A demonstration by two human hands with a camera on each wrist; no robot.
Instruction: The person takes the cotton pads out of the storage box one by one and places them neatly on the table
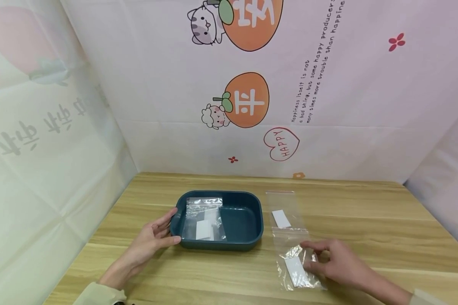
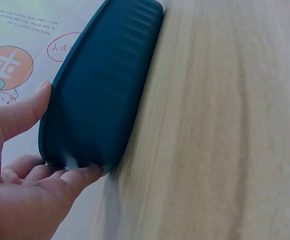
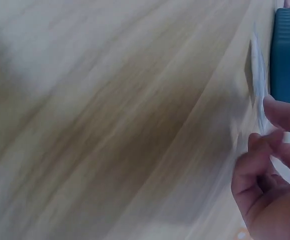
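My left hand [image 1: 146, 242] grips the left end of a dark teal plastic bin [image 1: 229, 245], thumb by the front rim and fingers around the end wall. From the left wrist view, the thumb lies along the bin's [image 2: 97, 85] rim and the fingertips touch lower on the wall. Clear zip bags [image 1: 204, 202] with white rectangular pieces [image 1: 203, 229] lie in the bin's left half. To its right, my right hand [image 1: 339, 262] pinches the edge of a crinkled zip bag [image 1: 297, 271] with a white piece inside. The right wrist view shows this bag [image 3: 257, 75] edge-on beside the thumb.
Another zip bag [image 1: 284, 201] with a white piece [image 1: 281, 219] lies flat behind the held one, their ends overlapping. Everything rests on a wood-grain table [image 1: 213, 279]. A printed white cloth [image 1: 168, 106] hangs along the table's back edge, with more cloth at both sides.
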